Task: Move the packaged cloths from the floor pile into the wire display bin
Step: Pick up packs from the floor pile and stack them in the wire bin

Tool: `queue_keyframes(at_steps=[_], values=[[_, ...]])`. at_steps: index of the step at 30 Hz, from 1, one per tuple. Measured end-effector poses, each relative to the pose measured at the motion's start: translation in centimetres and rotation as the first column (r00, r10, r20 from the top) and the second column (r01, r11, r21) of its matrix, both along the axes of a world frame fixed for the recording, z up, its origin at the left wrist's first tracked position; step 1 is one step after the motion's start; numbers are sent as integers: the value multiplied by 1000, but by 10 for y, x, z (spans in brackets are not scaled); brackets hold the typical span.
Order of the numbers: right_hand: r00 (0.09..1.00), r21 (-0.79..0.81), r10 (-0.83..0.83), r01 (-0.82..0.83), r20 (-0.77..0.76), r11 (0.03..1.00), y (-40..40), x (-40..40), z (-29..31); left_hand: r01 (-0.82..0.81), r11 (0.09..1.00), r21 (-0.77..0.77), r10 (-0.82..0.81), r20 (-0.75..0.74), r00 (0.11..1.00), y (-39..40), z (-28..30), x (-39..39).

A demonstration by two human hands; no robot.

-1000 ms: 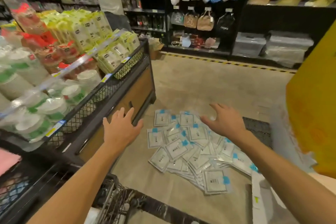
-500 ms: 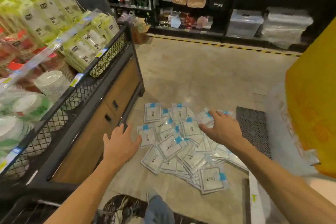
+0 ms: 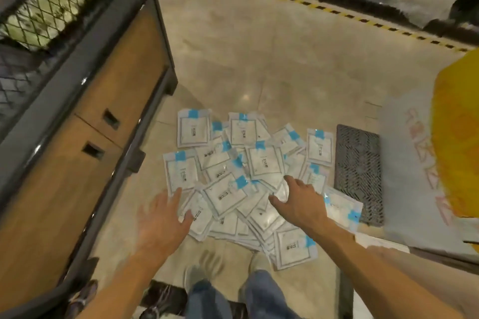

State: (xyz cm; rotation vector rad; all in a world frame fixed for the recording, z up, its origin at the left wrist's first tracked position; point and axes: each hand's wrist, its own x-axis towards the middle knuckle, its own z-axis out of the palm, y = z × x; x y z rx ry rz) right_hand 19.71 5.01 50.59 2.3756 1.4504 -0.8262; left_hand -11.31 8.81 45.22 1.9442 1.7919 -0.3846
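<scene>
A pile of packaged cloths (image 3: 261,163), flat clear packets with white cloth and blue tabs, is spread over the beige floor in the middle of the view. My left hand (image 3: 162,223) hovers with spread fingers over the pile's near left edge and holds nothing. Over the near middle of the pile, my right hand (image 3: 298,201) is also open with fingers apart, just above the packets. The wire display bin (image 3: 51,5), black mesh on a dark frame, sits at the upper left on a stand.
The stand below the bin has wooden drawer fronts (image 3: 85,153) close to the pile's left side. A black grated mat (image 3: 359,171) lies right of the pile. A yellow object (image 3: 458,137) and a white bag (image 3: 409,163) are at the right. My jeans legs (image 3: 233,295) show below.
The view has tipped down and closer to the floor. Both hands have dropped toward the pile, the right one drawing back to its near middle. Nothing has been picked up.
</scene>
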Motion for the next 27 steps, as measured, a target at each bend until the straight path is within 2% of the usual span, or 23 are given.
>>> queue_keyframes(at_steps=[6,11,15,17,19,22,24,27], values=[[999,-123,-8,4,-31,992,28,0,-199,-1,999,-37,-2,-71,997,18,-189,3],[999,-150,-30,28,-12,988,35,-4,-354,26,999,-35,-30,-133,991,20,-337,-10],[990,-106,-137,134,-29,985,38,-18,-464,47,998,-41,-54,-188,981,24,-439,-20],[973,-90,-230,227,-30,970,41,-27,-511,27,999,-39,-33,-162,986,27,-485,-25],[924,-79,-379,374,-58,924,45,-37,-550,-37,997,-63,31,-100,995,32,-524,-27],[784,-22,-609,611,-121,791,52,-52,-591,-167,972,-166,159,-63,985,41,-565,-26],[717,12,-684,691,-135,723,57,-56,-609,-236,955,-178,227,-70,971,46,-579,-22],[665,7,-734,742,-140,671,54,-50,-622,-336,924,-183,334,-46,942,51,-588,-22]])
